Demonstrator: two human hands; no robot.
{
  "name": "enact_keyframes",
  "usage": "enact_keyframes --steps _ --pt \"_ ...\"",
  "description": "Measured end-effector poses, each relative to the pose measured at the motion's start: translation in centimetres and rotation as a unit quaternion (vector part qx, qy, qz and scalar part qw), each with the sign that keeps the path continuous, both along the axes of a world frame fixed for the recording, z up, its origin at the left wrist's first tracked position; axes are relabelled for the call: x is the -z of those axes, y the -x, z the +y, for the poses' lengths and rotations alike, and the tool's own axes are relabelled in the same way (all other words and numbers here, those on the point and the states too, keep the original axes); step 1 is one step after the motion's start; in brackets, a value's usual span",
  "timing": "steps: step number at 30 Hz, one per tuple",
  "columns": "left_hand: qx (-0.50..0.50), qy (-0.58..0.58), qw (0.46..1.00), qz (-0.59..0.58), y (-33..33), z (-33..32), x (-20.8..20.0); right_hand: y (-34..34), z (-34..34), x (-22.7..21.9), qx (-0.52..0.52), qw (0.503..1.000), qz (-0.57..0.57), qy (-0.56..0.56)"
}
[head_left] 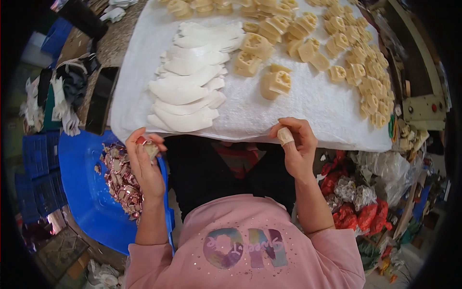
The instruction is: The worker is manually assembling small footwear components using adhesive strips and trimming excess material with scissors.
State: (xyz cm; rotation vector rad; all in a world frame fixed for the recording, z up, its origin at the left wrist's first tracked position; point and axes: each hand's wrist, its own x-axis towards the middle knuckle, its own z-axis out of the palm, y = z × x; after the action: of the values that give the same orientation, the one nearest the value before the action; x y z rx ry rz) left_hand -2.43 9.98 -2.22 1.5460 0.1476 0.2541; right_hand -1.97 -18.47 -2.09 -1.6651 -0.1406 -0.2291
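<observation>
My left hand point(146, 166) is above the inner rim of a blue tub point(82, 192), its fingers closed round a small shiny red-pink piece point(141, 140). A beige patch shows at its thumb; whether that is a wrap or part of the piece is unclear. At the front edge of the white-covered table point(250, 111), my right hand point(299, 147) is raised with loosely bent, parted fingers and nothing visible in them. A beige wrap point(285, 136) covers its thumb. Beyond my hands lie overlapping white curved pieces point(185, 89) and a small stack of tan moulded pieces point(276, 83).
Shiny pink-and-beige pieces point(122, 180) lie in the tub. Many more tan pieces point(358, 55) cover the table's far and right side. A dark phone point(102, 98) rests at the table's left. Red and clear plastic bags point(353, 212) crowd the floor at right.
</observation>
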Motion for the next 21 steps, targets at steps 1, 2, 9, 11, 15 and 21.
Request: enact_keyframes --steps 1,2,9,11,15,21 --pt "-0.038 -0.114 0.993 0.004 0.3 1.1 0.2 -0.3 0.2 -0.1 0.004 0.998 -0.050 0.047" --pt "-0.074 -0.243 0.967 -0.007 0.7 3.1 1.6 -0.8 0.6 -0.3 -0.002 0.998 -0.051 0.043" --pt "-0.140 -0.590 0.777 0.169 5.8 9.9 3.9 -4.7 5.1 -3.0 -0.070 0.948 -0.221 0.218" --pt "-0.166 -0.624 0.738 0.195 5.7 9.7 3.8 -6.1 6.1 -3.4 -0.080 0.943 -0.214 0.242" --pt "-0.152 -0.565 0.810 0.045 2.8 7.0 1.7 -8.5 8.2 -3.6 -0.065 0.911 -0.202 0.354" --pt "0.012 -0.442 0.882 -0.166 -1.9 0.2 -1.8 -9.8 10.4 -2.4 -0.065 0.846 -0.124 0.514"
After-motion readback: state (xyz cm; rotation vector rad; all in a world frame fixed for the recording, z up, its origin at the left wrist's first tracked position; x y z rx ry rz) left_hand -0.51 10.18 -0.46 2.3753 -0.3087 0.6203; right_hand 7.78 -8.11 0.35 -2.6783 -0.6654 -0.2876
